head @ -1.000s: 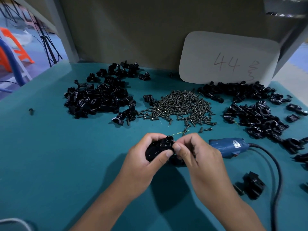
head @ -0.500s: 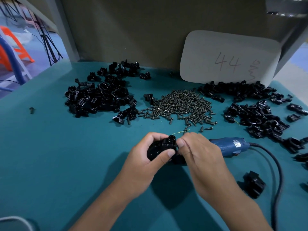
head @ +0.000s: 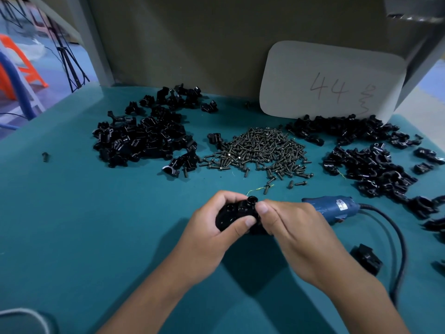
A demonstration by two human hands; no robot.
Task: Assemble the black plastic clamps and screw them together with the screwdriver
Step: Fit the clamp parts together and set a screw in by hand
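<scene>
2 hands grip 1 clamp, maybe w/ screw.

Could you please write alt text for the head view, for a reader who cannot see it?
Two hands, left hand and right hand, hold a black clamp together above a teal table. A blue screwdriver lies beside the right hand. Behind sit a screw pile and heaps of clamp parts.

2 bare forearms entering from the bottom edge, no sleeves, watch or rings visible, ending in a left hand and a right hand with short, trimmed nails (thumbnails plain and unpainted).
</scene>
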